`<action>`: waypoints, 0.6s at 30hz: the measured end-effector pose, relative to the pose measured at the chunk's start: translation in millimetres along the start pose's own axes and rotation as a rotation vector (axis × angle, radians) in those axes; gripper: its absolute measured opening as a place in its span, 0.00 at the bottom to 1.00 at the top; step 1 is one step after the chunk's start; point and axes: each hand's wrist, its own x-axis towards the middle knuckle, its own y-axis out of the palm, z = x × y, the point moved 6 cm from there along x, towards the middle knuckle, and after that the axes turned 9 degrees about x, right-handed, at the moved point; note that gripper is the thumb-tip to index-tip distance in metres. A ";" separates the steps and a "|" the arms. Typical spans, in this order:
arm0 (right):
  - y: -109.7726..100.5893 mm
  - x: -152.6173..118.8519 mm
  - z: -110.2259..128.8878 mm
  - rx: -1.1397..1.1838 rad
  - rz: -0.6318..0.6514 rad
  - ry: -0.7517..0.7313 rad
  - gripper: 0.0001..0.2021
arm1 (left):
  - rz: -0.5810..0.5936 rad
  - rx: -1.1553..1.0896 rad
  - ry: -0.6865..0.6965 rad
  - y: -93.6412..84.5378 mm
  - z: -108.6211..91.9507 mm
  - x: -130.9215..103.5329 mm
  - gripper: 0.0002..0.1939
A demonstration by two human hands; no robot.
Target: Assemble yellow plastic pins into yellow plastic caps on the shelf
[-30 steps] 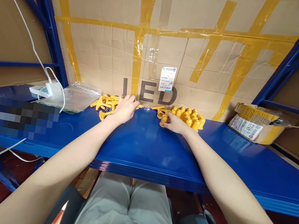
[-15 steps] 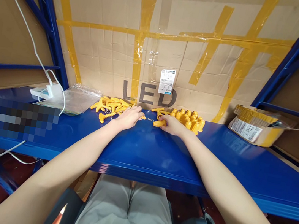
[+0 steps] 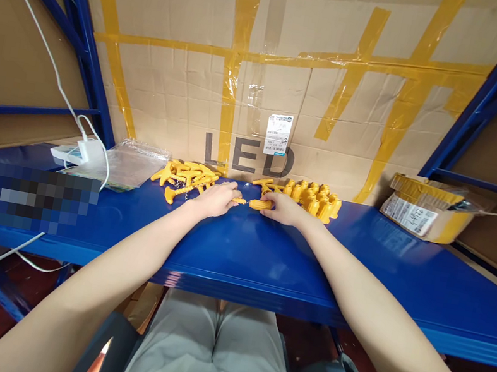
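My left hand [image 3: 217, 198] is closed around a yellow corkscrew [image 3: 239, 200], whose tip end pokes out past the fingers. Facing it, my right hand [image 3: 283, 209] pinches a yellow ribbed sleeve [image 3: 258, 204] lying level, its end close to the corkscrew; whether the spiral is inside cannot be made out. Left of my hands lies a heap of yellow T-handled corkscrews [image 3: 190, 173] with bare metal spirals. Behind my right hand are several upright yellow sleeves [image 3: 316, 197] in a cluster. Another yellow T-shaped piece [image 3: 264, 183] lies just beyond the fingers.
The blue shelf [image 3: 236, 254] is backed by a taped cardboard sheet [image 3: 172, 96]. A small open carton [image 3: 422, 210] stands at the right. On the left are a clear plastic bag [image 3: 137, 160], a white power adapter [image 3: 88, 151] with cable, and a blurred-out dark object [image 3: 44, 198].
The metal spiral that showed between my hands is no longer visible there. My right hand's sleeve has shifted slightly left, closer to the corkscrew, and my left hand has turned and lowered a little.
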 end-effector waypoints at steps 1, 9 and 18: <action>0.6 0.4 0.5 -0.001 0.000 -0.007 0.14 | -0.002 -0.008 0.004 0.3 -0.2 0.2 0.16; 0.2 -0.1 0.9 0.007 0.002 -0.014 0.14 | -0.170 -0.110 -0.004 -0.4 5.8 1.0 0.21; -2.1 -2.0 0.3 0.028 -0.008 0.019 0.14 | -0.062 -0.033 -0.251 -6.2 13.6 -4.7 0.26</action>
